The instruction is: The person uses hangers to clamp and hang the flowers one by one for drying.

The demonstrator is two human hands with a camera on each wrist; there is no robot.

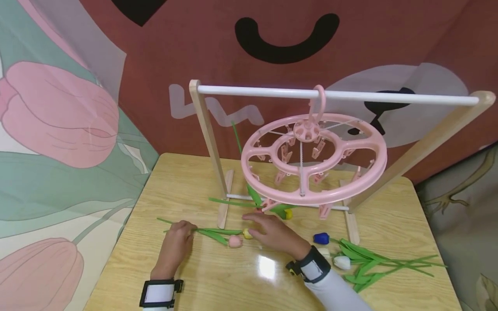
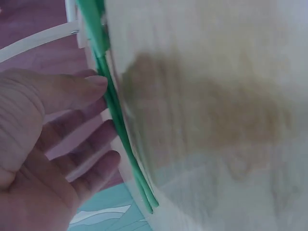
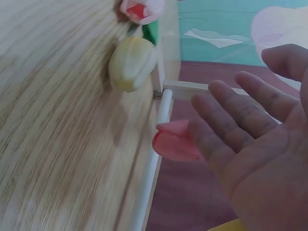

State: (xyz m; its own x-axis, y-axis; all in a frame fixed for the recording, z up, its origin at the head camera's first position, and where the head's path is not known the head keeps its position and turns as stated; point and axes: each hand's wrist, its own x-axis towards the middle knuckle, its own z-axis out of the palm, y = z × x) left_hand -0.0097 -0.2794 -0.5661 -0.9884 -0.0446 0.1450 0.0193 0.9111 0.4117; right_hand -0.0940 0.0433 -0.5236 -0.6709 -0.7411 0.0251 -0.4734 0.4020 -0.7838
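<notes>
My left hand pinches the green stems of two artificial tulips lying on the table, thumb on the near side and fingertips beyond. Their heads, a pink tulip and a yellow tulip, point right. Above the table, my right hand holds nothing, its fingers spread and slightly bent. Just beyond its fingers is another pink tulip head, partly hidden by them. A second yellow tulip lies behind this hand, near crossing green stems.
A round pink clip hanger hangs from the white bar of a wooden stand. Several clips dangle from it. At right lie blue and white tulips with overlapping leaves. A printed cloth covers the back.
</notes>
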